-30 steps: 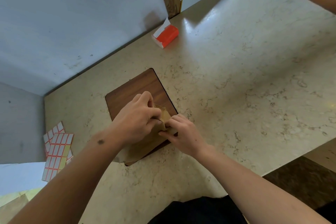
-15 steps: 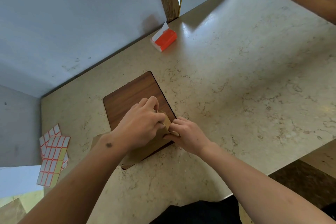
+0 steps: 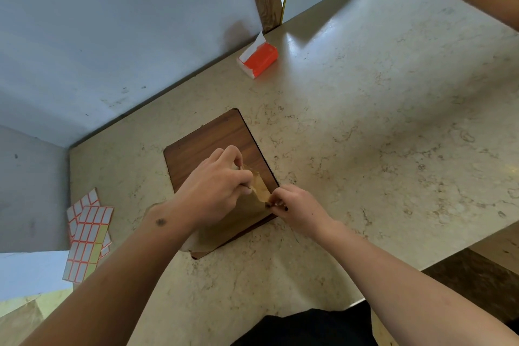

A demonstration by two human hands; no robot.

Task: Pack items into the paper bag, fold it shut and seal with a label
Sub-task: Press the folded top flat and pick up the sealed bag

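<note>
Fingers of my left hand point(image 3: 216, 191) and right hand point(image 3: 295, 205) are pinching the paper bag point(image 3: 241, 216) mouth, creasing its fold against the wooden board point(image 3: 213, 137).

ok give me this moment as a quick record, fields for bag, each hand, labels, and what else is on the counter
bag: brown paper bag lying on a wooden board
left hand: left hand pinches the bag's top edge
right hand: right hand pinches the same edge
labels: label sheets at the counter's left edge, untouched
other: orange packet near the wall
seal: not yet on
</note>
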